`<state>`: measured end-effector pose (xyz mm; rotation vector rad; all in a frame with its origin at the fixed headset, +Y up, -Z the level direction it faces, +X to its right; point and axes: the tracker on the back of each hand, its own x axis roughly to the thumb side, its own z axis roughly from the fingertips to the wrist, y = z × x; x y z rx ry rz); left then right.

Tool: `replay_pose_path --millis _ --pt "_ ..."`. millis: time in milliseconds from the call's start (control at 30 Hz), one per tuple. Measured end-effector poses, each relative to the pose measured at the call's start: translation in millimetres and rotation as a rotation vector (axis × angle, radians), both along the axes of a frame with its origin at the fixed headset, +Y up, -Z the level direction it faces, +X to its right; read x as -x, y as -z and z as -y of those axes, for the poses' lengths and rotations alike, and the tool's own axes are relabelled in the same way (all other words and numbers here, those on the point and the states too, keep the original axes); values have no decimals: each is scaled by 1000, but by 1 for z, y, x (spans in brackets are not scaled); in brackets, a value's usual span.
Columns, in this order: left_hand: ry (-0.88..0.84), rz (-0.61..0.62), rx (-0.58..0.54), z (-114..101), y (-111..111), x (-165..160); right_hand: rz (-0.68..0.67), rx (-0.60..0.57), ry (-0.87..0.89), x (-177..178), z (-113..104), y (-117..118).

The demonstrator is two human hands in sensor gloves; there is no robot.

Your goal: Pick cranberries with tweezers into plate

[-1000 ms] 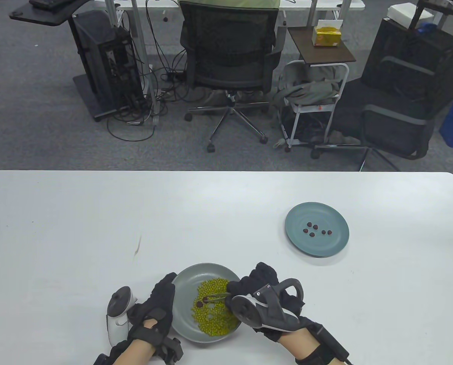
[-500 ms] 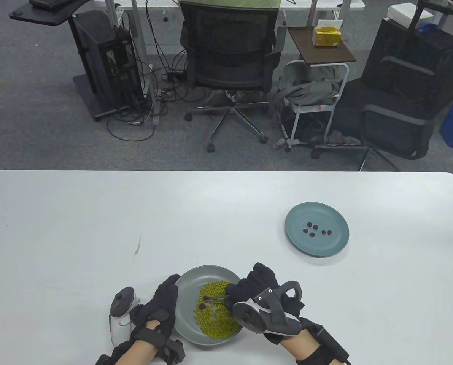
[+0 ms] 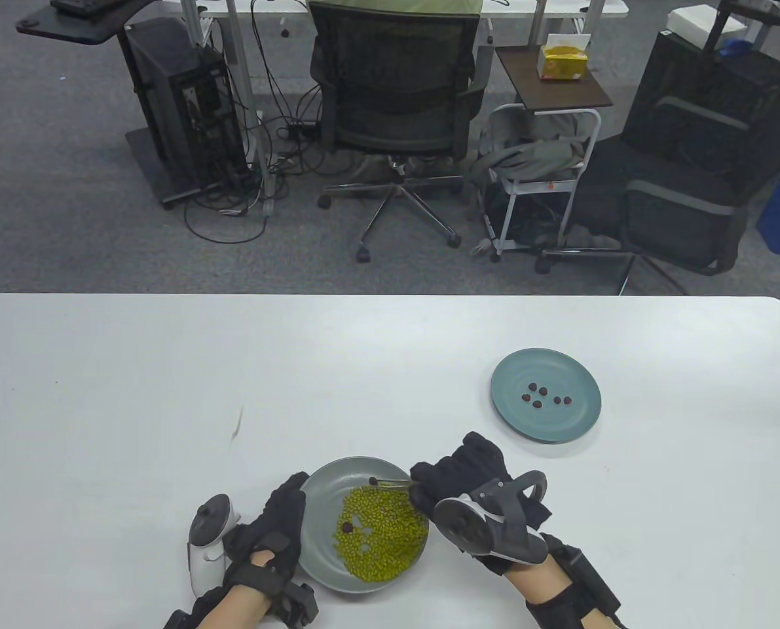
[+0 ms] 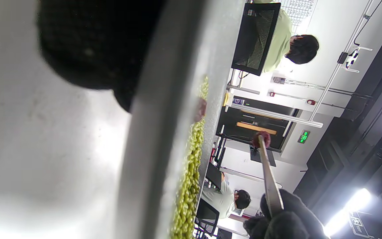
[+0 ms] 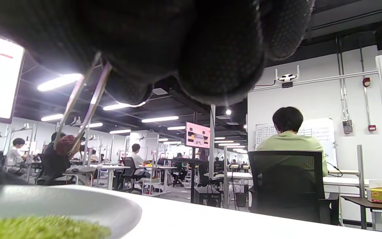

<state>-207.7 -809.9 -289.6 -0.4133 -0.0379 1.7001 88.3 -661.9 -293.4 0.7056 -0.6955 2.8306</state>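
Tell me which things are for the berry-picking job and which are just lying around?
For the job: tweezers in the right hand, the cranberry they pinch, the gray plate of green beans steadied by the left hand, the blue-green plate.

Just around: office chair, tissue box, computer tower.

open-plan office | desks (image 5: 111, 167) | swivel chair (image 3: 396, 98) | seated workers (image 5: 288, 139)

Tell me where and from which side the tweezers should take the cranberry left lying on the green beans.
Come straight down from above and pinch the cranberry across its middle. It lies exposed on top of the green beans near the pile's left edge, so sideways tips would plough into beans. The left hand holds the grey plate at its rim.
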Motion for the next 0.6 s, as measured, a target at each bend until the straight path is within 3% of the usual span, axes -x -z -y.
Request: replay_pose_path --millis 600 --pt "-3 2 1 1 0 0 145 -33 63 -51 -14 23"
